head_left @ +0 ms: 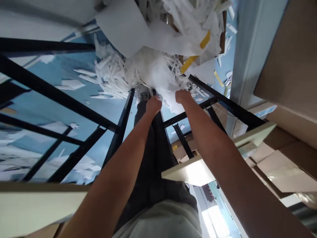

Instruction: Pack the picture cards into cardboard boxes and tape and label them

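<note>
My left hand (154, 105) is closed, reaching down in front of my dark trousers at the left edge of a crumpled white sheet (162, 77). On the sheet's other side, my right hand (182, 96) is also closed, at its right edge. The sheet looks thin and soft; whether it is paper or a plastic bag I cannot tell. It hangs from a large heap of white paper strips (111, 74) just beyond my hands. A larger smooth white paper sheet (123, 28) lies over the heap, with yellow strips (189, 63) on its right.
Black metal frame bars (56, 96) stand on the left, with another black frame (210, 97) on the right. Paper scraps (71, 84) litter the blue floor (84, 109). Cardboard boxes (282, 168) are stacked at right. Pale boards (198, 170) flank me.
</note>
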Demonstrator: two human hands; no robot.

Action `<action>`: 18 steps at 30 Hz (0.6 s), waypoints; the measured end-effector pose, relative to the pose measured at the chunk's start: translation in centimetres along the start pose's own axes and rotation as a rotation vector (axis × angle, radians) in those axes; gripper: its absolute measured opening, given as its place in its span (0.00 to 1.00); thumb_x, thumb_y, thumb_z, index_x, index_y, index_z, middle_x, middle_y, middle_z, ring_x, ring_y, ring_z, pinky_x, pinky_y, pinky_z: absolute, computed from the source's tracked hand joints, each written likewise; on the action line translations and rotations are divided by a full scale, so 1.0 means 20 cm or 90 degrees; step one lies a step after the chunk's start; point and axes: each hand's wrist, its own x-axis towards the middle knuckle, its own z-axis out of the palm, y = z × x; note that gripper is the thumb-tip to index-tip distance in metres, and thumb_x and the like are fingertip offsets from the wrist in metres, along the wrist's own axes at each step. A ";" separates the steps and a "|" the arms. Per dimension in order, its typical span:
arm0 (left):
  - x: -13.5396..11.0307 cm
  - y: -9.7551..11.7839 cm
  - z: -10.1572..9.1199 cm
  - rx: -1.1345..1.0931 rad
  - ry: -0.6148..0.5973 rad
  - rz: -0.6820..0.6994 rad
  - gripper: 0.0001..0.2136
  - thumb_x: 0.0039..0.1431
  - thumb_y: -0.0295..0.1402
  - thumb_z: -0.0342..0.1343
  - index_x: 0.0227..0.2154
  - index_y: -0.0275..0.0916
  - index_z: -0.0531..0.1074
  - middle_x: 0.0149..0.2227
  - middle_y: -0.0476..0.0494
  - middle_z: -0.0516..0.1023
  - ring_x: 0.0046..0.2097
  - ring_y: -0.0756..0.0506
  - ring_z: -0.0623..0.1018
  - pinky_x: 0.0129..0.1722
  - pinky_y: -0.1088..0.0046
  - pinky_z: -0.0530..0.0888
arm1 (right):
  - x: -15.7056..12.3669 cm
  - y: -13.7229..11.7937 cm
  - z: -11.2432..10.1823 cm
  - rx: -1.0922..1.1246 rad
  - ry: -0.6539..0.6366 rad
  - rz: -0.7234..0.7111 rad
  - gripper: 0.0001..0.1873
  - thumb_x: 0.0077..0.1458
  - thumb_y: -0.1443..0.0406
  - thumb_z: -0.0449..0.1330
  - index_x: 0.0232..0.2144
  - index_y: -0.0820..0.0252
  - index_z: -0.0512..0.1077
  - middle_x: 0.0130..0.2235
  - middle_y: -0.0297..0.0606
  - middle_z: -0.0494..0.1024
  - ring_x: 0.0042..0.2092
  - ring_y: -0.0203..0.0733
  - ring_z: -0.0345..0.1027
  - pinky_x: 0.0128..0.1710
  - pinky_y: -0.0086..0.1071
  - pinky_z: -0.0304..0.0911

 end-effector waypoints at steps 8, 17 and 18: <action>0.42 -0.07 0.32 -0.014 -0.042 0.079 0.17 0.58 0.23 0.61 0.50 0.39 0.83 0.51 0.31 0.87 0.59 0.27 0.82 0.67 0.45 0.74 | 0.36 0.12 0.23 -0.130 -0.104 0.021 0.23 0.60 0.60 0.77 0.54 0.66 0.86 0.60 0.63 0.82 0.69 0.75 0.72 0.67 0.67 0.68; 0.79 -0.11 0.50 0.094 -0.125 0.072 0.26 0.59 0.25 0.60 0.62 0.35 0.81 0.64 0.26 0.83 0.67 0.25 0.80 0.68 0.44 0.75 | 0.72 0.25 0.33 -0.158 -0.096 0.043 0.36 0.66 0.70 0.69 0.73 0.75 0.70 0.68 0.74 0.76 0.67 0.75 0.78 0.66 0.62 0.73; 0.81 -0.11 0.51 0.120 -0.142 0.066 0.28 0.61 0.25 0.59 0.65 0.34 0.79 0.66 0.26 0.82 0.68 0.26 0.79 0.69 0.46 0.74 | 0.76 0.27 0.34 -0.176 -0.100 0.042 0.37 0.66 0.71 0.69 0.74 0.74 0.70 0.68 0.73 0.77 0.68 0.74 0.78 0.66 0.61 0.74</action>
